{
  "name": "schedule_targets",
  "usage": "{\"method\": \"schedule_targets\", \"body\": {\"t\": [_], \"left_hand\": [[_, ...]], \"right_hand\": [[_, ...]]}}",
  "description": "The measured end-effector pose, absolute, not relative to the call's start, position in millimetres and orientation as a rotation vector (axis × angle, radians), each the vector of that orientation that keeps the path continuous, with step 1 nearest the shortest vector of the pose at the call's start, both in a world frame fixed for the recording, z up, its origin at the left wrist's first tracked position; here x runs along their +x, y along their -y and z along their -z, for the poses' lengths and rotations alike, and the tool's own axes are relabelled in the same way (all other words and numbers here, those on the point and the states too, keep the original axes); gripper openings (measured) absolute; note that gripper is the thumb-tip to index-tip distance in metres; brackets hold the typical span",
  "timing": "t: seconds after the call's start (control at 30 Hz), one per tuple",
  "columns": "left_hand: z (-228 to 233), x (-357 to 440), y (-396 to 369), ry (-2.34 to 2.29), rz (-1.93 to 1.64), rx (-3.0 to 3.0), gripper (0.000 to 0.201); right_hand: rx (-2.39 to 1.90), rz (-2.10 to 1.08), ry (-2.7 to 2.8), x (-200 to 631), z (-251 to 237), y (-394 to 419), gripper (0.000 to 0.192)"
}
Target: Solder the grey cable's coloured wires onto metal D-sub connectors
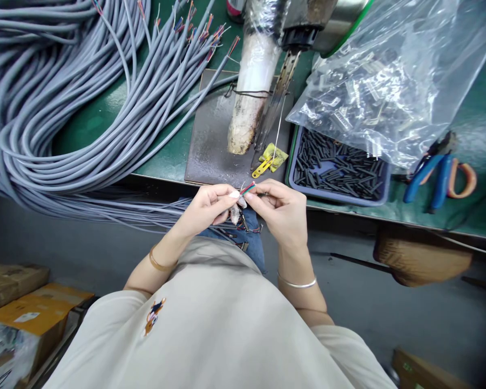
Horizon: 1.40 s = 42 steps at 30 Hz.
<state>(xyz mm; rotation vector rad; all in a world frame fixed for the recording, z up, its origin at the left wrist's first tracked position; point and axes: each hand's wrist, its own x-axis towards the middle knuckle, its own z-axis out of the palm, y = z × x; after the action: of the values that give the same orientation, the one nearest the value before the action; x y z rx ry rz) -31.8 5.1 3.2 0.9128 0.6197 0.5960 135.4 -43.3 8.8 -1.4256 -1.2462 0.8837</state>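
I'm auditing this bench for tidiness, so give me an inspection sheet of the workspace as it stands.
Surface: green bench top with a dark metal plate.
Job's things: thin coloured wires pinched between both hands at the bench edge.
Clutter: blue tray of black tubing pieces, clear bag of small parts, blue and orange cutters, yellow piece.
Hands: left hand and right hand meet at the fingertips.
Cables: large grey cable bundle hanging off the bench.
Surroundings: cardboard boxes on the floor.

A green bench (105, 116) carries grey cables (44, 108), a blue tray (340, 195) and pliers (433, 175).
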Motion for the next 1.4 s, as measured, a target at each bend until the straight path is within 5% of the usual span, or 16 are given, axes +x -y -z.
{"method": "schedule_targets", "body": {"t": [0.27,0.43,0.7,1.17,1.4], "left_hand": [[-1,-24,1,-0.742,-0.696,1.205,0.038],[0,-19,13,-0.929,-0.947,1.448,0.024],[-7,-28,3,-0.802,-0.74,0.936,0.042],[-8,-35,-2,-0.734,-0.687,0.775,0.043],[-5,-31,4,-0.755,-0.708,0.85,0.045]], "right_hand": [[-1.483,-0.277,1.651,137,-15,52,0.01],[-1.537,-0.681,1.258,132,-16,51,0.008],[-1.449,-0.968,1.002,129,-5,52,0.017],[-1.46,-0.189,1.625,134,-5,56,0.013],[-1.538,-0.805,1.413,134,-11,56,0.021]]}}
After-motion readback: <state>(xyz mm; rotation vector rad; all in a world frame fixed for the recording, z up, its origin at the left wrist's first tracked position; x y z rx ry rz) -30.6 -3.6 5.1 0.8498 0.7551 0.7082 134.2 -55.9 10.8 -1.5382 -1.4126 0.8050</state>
